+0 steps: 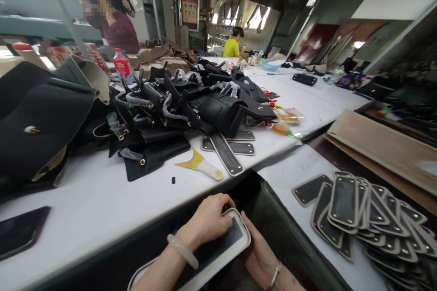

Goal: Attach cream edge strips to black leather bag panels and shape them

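Note:
A long black panel with a cream rim and rounded corners (pixel 223 257) is tilted in front of me, low over the dark gap between the tables. My left hand (pixel 210 216), a pale bangle on its wrist, lies over the panel's far end with fingers curled at its edge. Along the right side, my right hand (pixel 261 254) grips the same panel; its fingers are mostly hidden behind it. Several similar black panels with gold studs (pixel 344 200) are heaped on the right-hand table. A few more studded strips (pixel 227 154) lie crossed on the table ahead.
Black handbags with plastic-wrapped handles (pixel 218 107) are piled on the white table (pixel 95 218). Nearby are a yellow-and-white scraper-shaped piece (pixel 200 163), a phone-like dark slab (pixel 22 232) and a red-labelled bottle (pixel 122 66). Brown board (pixel 382 150) lies at right. Two people are farther back.

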{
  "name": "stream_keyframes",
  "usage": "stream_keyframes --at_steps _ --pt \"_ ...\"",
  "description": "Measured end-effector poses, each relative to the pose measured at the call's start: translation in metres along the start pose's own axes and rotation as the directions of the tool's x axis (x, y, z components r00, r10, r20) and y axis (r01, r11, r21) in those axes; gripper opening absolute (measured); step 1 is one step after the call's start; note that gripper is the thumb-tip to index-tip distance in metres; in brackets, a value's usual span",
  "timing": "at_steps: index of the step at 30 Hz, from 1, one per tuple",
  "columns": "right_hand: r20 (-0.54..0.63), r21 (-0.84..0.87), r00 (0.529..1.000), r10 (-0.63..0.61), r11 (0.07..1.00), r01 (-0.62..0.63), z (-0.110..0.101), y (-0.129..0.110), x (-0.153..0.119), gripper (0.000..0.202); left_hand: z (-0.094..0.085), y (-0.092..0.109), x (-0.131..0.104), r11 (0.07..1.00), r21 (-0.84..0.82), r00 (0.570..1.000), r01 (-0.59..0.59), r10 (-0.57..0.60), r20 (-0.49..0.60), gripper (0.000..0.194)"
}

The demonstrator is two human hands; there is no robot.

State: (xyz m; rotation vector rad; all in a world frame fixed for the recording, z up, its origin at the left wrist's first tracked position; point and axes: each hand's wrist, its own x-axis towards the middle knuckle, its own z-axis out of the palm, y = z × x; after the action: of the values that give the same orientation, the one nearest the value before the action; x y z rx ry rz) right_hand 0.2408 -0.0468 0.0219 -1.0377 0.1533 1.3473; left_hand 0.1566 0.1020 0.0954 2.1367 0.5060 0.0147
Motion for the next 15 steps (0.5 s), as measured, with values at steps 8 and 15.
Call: stream_keyframes --at_steps 8,15 --pt "0.242 -0.584 0.918 -0.313 0.709 0.396 0.005 -0.026 -0.004 0.043 -0.002 -0.005 0.002 0.998 -0.059 0.999 0.001 0.001 0.046 0.033" --pt "0.248 -0.765 0.923 -0.294 0.524 0.373 -0.009 -0.036 0.009 0.063 -0.04 0.014 -0.058 0.972 -0.232 0.958 -0.036 -0.033 -0.284 0.037"
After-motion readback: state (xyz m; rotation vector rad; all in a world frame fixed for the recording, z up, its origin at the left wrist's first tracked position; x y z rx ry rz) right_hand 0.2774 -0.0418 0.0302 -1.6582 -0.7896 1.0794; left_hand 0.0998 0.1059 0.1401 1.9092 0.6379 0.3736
